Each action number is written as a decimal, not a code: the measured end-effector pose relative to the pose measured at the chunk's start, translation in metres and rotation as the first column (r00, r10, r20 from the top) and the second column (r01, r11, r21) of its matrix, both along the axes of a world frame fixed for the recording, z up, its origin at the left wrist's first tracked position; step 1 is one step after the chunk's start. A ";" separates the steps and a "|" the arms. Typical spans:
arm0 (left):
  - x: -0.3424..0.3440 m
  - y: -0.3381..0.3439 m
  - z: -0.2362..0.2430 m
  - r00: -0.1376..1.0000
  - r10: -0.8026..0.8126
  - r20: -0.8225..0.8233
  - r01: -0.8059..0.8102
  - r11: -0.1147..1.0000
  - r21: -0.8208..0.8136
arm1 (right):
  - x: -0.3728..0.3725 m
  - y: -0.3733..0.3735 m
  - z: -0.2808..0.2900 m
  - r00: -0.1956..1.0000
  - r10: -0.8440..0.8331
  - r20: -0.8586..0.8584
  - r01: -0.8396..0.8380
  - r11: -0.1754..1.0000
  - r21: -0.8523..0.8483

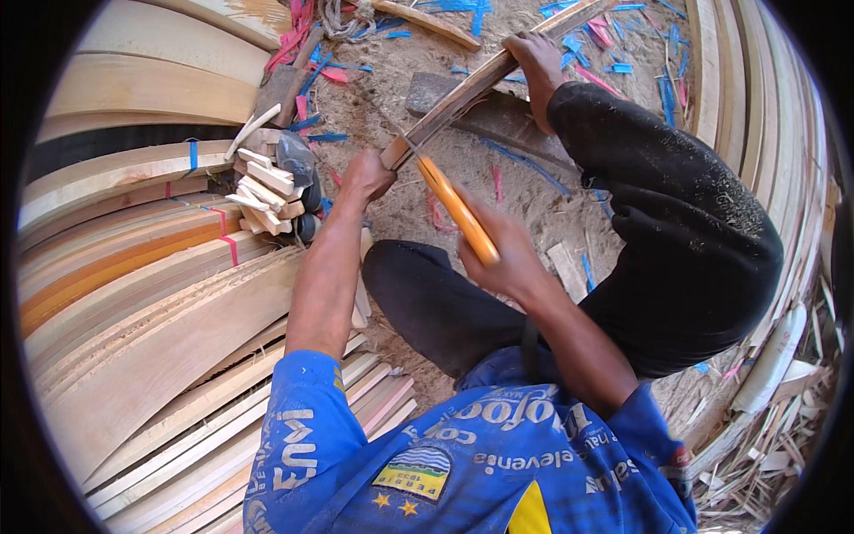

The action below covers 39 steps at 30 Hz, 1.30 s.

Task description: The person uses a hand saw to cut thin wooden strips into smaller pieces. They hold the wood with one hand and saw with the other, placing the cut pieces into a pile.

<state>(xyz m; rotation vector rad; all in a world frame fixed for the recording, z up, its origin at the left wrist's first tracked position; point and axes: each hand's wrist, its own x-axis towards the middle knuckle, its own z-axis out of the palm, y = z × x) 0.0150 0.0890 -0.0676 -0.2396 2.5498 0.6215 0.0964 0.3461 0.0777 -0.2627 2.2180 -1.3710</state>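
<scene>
By the right grip (503, 254), the orange handle of a saw (458, 211) is clasped. Toward eleven o'clock from it, the wooden strip (463, 96), aligned eight to two o'clock, is grasped near its lower end by the nearer left grip (367, 175). At six, white lettering and a starred crest (414, 472) are borne by the blue shirt (480, 507).

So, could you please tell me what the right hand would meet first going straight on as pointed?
Probably the wooden strip, beyond the orange handle the right hand grips, though depth is unclear.
</scene>
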 end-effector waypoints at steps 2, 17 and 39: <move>0.001 -0.015 -0.008 1.000 0.006 -0.003 -0.006 1.000 -0.001 | 0.052 0.063 0.049 0.997 0.061 -0.049 -0.061 0.998 -0.008; -0.012 -0.012 -0.012 1.000 -0.013 -0.013 0.012 0.998 -0.065 | 0.057 0.080 0.063 0.996 0.023 -0.090 -0.028 0.998 -0.057; -0.019 -0.019 -0.004 0.991 0.041 0.128 -0.040 0.999 -0.015 | 0.008 0.008 -0.012 0.999 -0.031 -0.043 0.029 0.999 -0.037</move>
